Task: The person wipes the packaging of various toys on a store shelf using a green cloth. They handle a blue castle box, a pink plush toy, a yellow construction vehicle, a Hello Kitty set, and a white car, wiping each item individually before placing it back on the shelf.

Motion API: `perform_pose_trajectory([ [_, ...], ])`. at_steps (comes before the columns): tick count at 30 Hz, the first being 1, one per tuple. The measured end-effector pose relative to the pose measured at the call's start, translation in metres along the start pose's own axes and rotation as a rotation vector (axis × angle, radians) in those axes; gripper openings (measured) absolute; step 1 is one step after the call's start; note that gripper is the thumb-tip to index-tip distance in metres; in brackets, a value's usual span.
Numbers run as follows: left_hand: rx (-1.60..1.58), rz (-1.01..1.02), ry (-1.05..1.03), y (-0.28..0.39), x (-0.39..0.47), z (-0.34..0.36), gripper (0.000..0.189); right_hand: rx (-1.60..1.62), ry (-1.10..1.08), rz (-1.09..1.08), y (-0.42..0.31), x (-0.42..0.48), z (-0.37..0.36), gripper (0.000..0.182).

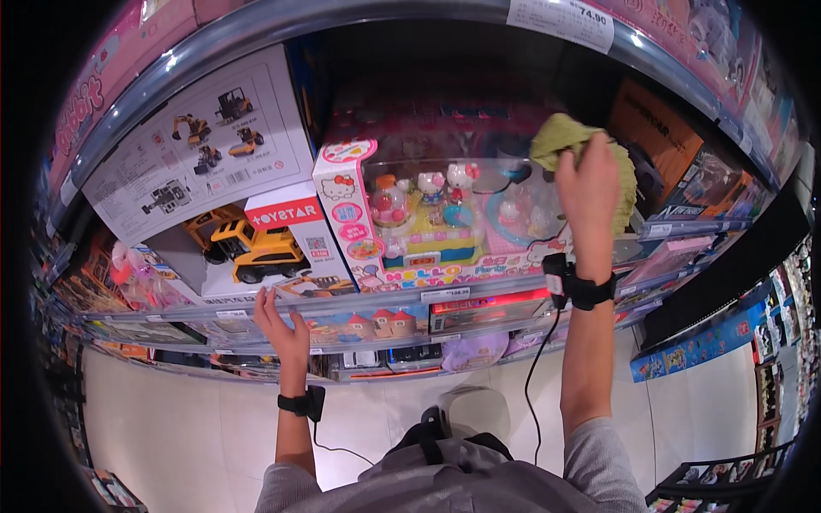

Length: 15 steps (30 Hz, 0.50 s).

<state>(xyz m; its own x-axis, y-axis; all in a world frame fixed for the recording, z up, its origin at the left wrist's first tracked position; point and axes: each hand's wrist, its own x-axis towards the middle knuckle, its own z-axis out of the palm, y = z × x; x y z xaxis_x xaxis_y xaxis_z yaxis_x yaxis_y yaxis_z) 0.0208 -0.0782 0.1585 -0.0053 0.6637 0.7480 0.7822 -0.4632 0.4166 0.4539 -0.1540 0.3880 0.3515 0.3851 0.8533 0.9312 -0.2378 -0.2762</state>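
Observation:
My right hand (pixel 589 179) grips a yellow-green cloth (pixel 564 138) at the right end of a pink Hello Kitty toy box (pixel 423 269). Part of the cloth hangs down past the box's corner. Through the box's clear window several small figures and a play set show. My left hand (pixel 283 327) rests with fingers spread at the shelf's front edge (pixel 385 298), below a white Toystar box (pixel 308 240) with a yellow toy excavator (pixel 260 250) in its open front. Nothing is held in the left hand.
Above, a curved upper shelf rail (pixel 410 16) runs across with pink boxes on it. An orange toy box (pixel 654 141) stands at the right. Lower shelves hold more packaged toys, among them a castle-printed box (pixel 378 324). Behind me, a display rack (pixel 725 478) stands on the tiled floor (pixel 179 417).

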Motion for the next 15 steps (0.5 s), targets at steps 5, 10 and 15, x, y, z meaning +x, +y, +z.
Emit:
perform_pose_trajectory([
  [5, -0.229, 0.199, 0.065, 0.046, 0.022, -0.017, 0.041, -0.029, -0.126, -0.036, -0.038, 0.008, 0.008, 0.022],
  [10, -0.378, 0.543, 0.074, 0.147, 0.074, -0.028, 0.035, 0.018, -0.121, -0.167, -0.040, 0.001, 0.006, 0.013],
  [15, -0.326, 0.698, 0.156, 0.243, 0.123, -0.018, 0.034, 0.267, -0.111, -0.295, -0.076, -0.010, 0.008, 0.013],
])
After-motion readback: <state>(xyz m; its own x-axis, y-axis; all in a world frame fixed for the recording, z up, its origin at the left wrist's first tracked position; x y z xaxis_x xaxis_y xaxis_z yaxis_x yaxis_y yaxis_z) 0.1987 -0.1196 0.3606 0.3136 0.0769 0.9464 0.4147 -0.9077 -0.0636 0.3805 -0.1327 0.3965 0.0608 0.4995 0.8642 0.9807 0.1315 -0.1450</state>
